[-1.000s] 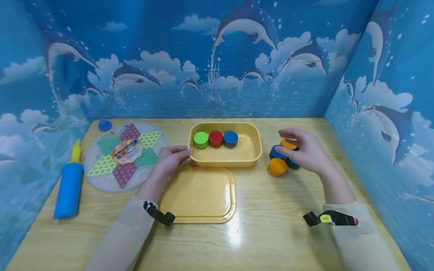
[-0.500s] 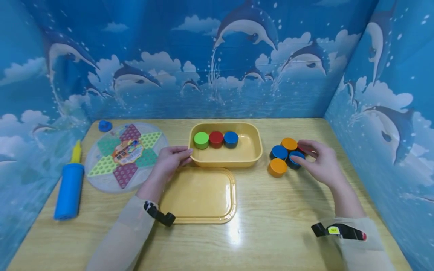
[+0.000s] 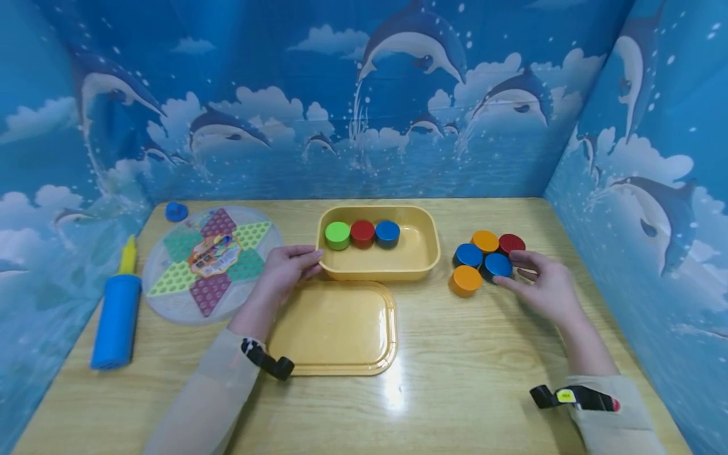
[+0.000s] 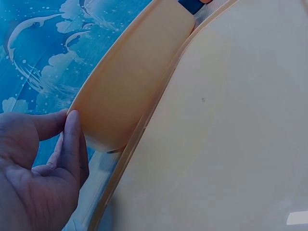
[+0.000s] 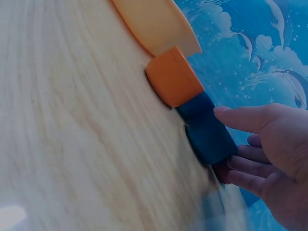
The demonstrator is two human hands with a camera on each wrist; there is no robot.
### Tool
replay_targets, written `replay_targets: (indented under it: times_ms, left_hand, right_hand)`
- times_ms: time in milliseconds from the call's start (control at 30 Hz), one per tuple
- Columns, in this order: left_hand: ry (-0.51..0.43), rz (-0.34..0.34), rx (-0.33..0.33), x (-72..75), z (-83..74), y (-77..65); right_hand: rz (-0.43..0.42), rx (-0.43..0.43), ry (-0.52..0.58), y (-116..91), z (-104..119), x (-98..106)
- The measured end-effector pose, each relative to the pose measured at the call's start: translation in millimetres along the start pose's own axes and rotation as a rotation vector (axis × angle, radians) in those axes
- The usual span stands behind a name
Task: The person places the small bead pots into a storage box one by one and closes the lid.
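My left hand (image 3: 290, 268) pinches the left end of a yellow plastic box (image 3: 418, 253), thumb and fingers on its rim in the left wrist view. Inside the box, a green round block (image 3: 338, 236), a red one and a blue one stand in a row. On the table to the right are two orange round blocks (image 3: 466, 281), a red round block (image 3: 511, 244) and two blue ones. My right hand (image 3: 543, 284) has thumb and fingers on opposite sides of the nearer blue round block (image 3: 497, 268); the right wrist view shows the fingertips against it.
A yellow lid (image 3: 335, 328) lies flat in front of the box. At left lie a round star-patterned game board (image 3: 210, 265), a blue hand pump (image 3: 116, 322) with a yellow nozzle and a small blue piece (image 3: 176, 211). Dolphin-print curtains (image 3: 341, 145) enclose the table.
My right hand has moved right and toward me from above the block cluster to the nearer blue round block, uncovering the red one. The left hand stays on the box.
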State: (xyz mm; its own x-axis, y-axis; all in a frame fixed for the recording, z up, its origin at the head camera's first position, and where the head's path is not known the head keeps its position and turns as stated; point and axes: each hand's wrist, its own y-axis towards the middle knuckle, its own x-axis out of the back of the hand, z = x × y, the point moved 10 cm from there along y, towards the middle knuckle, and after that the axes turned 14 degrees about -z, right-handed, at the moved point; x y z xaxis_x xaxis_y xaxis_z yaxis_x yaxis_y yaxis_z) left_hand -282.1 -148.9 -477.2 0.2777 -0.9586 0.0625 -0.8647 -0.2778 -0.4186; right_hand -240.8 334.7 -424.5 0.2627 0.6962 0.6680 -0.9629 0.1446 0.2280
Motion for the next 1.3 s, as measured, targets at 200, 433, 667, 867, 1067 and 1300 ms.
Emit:
replay_targets:
  times_ms: [200,433,667,867,1067,1300]
  left_hand:
    - [-0.016,0.007,-0.002,-1.6,0.1,1.1]
    - [-0.011,0.005,0.003,-1.8,0.4,0.6]
    - [-0.016,0.004,0.000,-2.1,-1.0,-0.9]
    - [-0.028,0.002,-0.003,-1.7,-1.1,-1.2]
    - [-0.043,0.005,-0.008,-1.2,-0.1,-0.3]
    - [-0.038,0.000,-0.008,-0.1,0.5,1.0]
  right_hand:
    - [0.008,-0.017,-0.001,-0.3,-9.4,-6.8]
    - [0.008,-0.009,-0.001,1.0,-12.0,-13.0]
    - [0.001,-0.042,-0.003,0.4,-17.0,-16.1]
    - [-0.007,-0.065,-0.007,-1.2,-20.4,-14.9]
    - [-0.014,-0.093,0.009,-1.8,-18.9,-6.9]
    - [-0.027,-0.009,0.089,2.8,6.5,7.3]
